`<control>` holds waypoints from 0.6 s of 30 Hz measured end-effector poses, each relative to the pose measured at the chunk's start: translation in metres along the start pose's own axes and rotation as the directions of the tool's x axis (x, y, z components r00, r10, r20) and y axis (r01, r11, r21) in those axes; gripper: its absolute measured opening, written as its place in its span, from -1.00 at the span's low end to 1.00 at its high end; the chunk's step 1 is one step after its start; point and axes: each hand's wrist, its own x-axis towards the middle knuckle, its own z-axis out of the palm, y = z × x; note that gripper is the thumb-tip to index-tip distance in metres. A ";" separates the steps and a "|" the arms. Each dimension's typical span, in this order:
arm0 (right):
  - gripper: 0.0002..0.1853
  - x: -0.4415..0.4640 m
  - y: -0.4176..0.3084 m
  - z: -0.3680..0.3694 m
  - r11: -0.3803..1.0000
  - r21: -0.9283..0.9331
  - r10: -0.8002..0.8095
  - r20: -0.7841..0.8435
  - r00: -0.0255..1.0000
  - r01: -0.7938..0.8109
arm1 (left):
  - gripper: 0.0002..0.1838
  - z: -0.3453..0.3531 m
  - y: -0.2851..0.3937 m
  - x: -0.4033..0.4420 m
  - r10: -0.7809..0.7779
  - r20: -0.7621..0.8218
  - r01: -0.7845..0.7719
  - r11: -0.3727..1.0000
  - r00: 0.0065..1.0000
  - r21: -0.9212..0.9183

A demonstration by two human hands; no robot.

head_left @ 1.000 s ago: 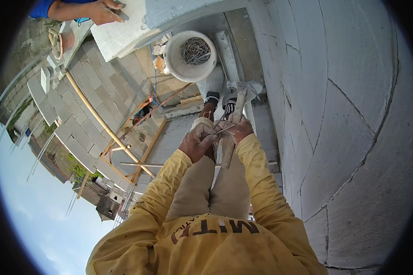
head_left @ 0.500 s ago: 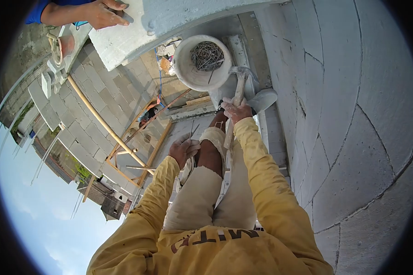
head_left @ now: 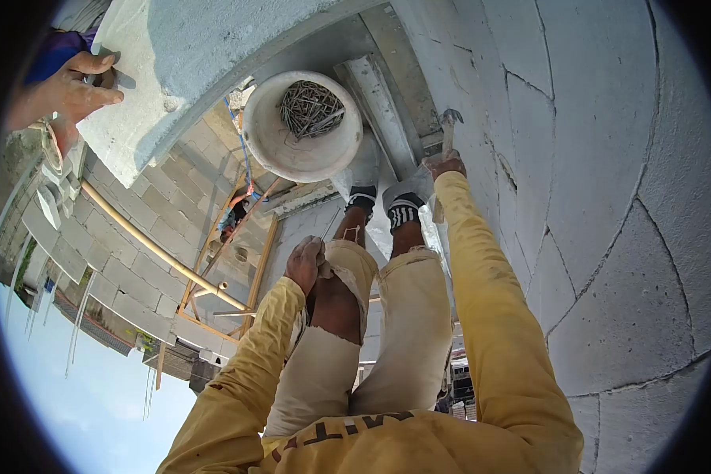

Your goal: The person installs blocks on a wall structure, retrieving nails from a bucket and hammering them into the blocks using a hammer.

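Observation:
My right hand (head_left: 445,163) is closed around the handle of a claw hammer (head_left: 451,118), whose metal head points away from me beside the block wall. My left hand (head_left: 306,262) is by my bent knee, fingers pinched together on nails (head_left: 332,222); thin shafts stick out past the fingertips, and how many there are I cannot tell. Ahead of my feet is a whitish bucket (head_left: 261,142) with a heap of loose nails (head_left: 312,109) inside.
A wall of grey blocks (head_left: 600,229) rises close on my right. Another person's hand (head_left: 79,87) rests at the edge of a pale slab (head_left: 205,47). A long pole (head_left: 158,245) and a wooden frame (head_left: 261,265) lie to the left, with a drop below.
The hammer has moved right, away from the bucket and toward the wall, its head now turned forward. My left hand keeps its pinch on the nails. The view has shifted.

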 end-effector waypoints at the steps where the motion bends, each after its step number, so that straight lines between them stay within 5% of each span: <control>1: -0.28 0.011 -0.007 0.005 0.995 -0.097 -0.017 -0.009 1.000 0.016 | -0.71 -0.009 -0.002 0.001 0.013 -0.009 -0.014 1.000 1.000 -0.014; 9: -0.23 0.070 -0.033 0.079 0.934 -0.339 -0.081 0.098 0.992 0.110 | -0.64 -0.091 -0.014 0.015 0.026 -0.269 -0.025 1.000 0.963 0.010; 11: -0.37 0.070 -0.036 0.085 0.771 -0.579 -0.165 0.220 0.961 0.265 | -0.62 -0.106 -0.019 0.015 -0.002 -0.340 -0.010 0.999 0.941 -0.034; 13: -0.41 0.096 -0.009 0.124 0.631 -0.714 -0.272 0.161 0.949 0.303 | -0.61 -0.114 -0.023 0.014 0.025 -0.335 -0.037 0.999 0.942 -0.032; 14: -0.50 0.090 -0.007 0.133 0.827 -0.545 -0.226 -0.090 0.970 0.142 | -0.61 -0.113 -0.025 0.013 0.033 -0.338 -0.049 0.998 0.941 -0.039; 16: -0.53 0.081 -0.009 0.119 0.940 -0.316 -0.159 -0.083 0.984 0.125 | -0.59 -0.112 -0.030 0.013 0.036 -0.318 -0.053 0.998 0.947 -0.044; 18: -0.57 0.074 -0.017 0.081 0.802 -0.553 -0.196 0.114 0.974 0.226 | -0.60 -0.098 -0.029 0.014 0.069 -0.321 -0.078 0.997 0.945 -0.014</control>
